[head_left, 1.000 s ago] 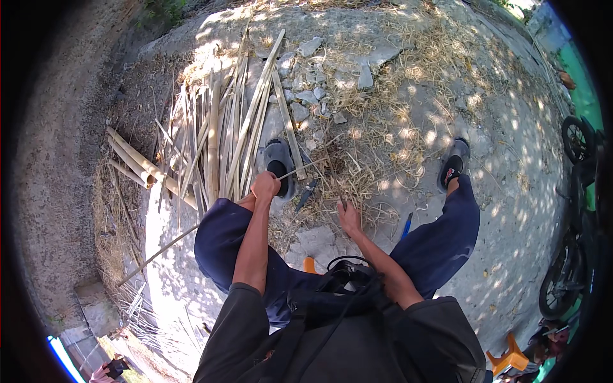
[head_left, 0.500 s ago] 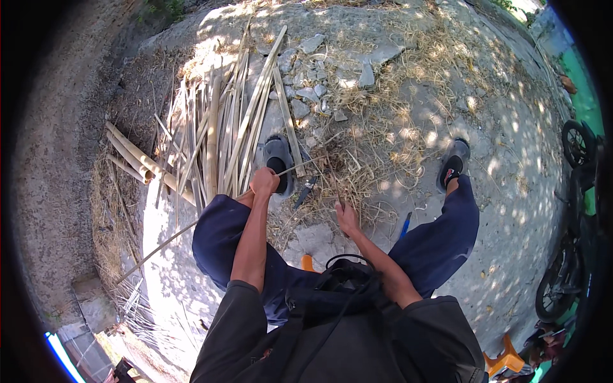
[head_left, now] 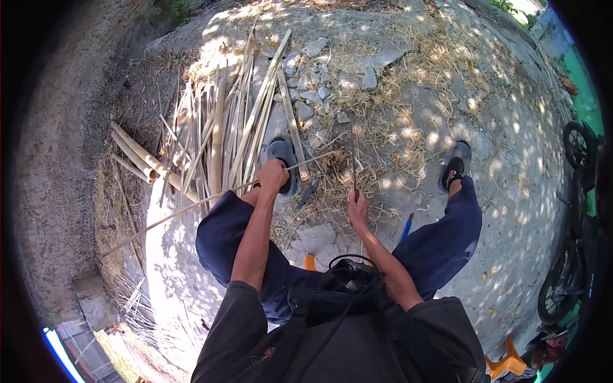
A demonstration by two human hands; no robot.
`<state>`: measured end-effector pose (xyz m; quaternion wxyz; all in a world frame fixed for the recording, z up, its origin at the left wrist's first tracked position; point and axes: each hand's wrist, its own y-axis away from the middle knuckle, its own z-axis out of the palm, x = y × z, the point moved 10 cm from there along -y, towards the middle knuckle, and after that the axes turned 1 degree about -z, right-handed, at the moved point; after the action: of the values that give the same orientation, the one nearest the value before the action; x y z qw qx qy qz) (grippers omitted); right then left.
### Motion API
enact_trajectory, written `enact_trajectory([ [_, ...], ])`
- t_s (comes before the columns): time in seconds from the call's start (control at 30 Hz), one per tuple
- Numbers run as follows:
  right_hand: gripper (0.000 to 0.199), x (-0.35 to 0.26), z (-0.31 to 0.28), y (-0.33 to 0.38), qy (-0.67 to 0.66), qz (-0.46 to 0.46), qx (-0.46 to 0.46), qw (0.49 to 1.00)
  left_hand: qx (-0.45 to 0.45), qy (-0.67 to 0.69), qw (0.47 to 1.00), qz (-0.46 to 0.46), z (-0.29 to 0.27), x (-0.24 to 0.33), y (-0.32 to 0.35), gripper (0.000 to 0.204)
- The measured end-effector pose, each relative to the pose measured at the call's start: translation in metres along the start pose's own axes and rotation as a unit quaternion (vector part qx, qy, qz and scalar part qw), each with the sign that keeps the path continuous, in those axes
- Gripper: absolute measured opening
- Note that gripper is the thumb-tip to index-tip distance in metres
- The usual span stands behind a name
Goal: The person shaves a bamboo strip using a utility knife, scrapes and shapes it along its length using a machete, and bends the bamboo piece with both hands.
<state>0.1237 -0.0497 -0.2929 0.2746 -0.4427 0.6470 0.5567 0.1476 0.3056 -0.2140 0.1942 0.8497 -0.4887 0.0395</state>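
My left hand [head_left: 272, 175] is closed around a long, thin bamboo strip [head_left: 167, 220]. The strip slants from the lower left across my left knee, and its far end [head_left: 325, 155] sticks out past the fist toward the middle. In my right hand [head_left: 359, 209], also closed, is a long narrow knife [head_left: 354, 156] whose dark blade points away from me. The blade stands just to the right of the strip's end, with a small gap between them as seen here. Thin curled bamboo shavings [head_left: 408, 134] litter the ground beyond both hands.
Split bamboo strips [head_left: 255, 121] lie heaped at the far left, beside thicker bamboo poles [head_left: 137, 153]. A dark tool [head_left: 309, 193] rests near my left shoe [head_left: 281, 153]. A blue object [head_left: 407, 226] lies by my right leg. Broken stones [head_left: 369, 78] are farther off; a motorcycle [head_left: 571, 255] stands right.
My right hand has moved right and slightly away from me with the knife, its blade now more upright. The strip's end has extended farther right past my left hand, which shifted slightly right.
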Motion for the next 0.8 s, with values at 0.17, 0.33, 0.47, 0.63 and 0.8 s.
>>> enact_trajectory([
  [0.17,0.044,-0.019,-0.002,-0.001,0.115,-0.158,0.013,0.981,0.023,-0.017,0.999,-0.032,0.030,-0.020,-0.003,0.021],
  [0.33,0.048,0.008,0.009,-0.006,0.155,-0.114,-0.031,0.981,0.022,-0.014,0.999,-0.030,0.042,-0.031,-0.009,0.021],
  [0.47,0.048,-0.001,0.014,-0.013,0.145,-0.109,-0.036,0.983,-0.017,0.004,0.999,-0.045,0.047,-0.040,-0.012,0.023],
  [0.63,0.044,-0.041,0.011,-0.020,0.079,-0.123,-0.015,0.989,-0.066,0.048,0.995,-0.050,0.044,-0.043,-0.009,0.025],
  [0.8,0.047,-0.008,0.014,-0.033,0.167,-0.062,-0.069,0.982,-0.081,0.074,0.993,-0.038,0.043,-0.040,-0.006,0.025],
])
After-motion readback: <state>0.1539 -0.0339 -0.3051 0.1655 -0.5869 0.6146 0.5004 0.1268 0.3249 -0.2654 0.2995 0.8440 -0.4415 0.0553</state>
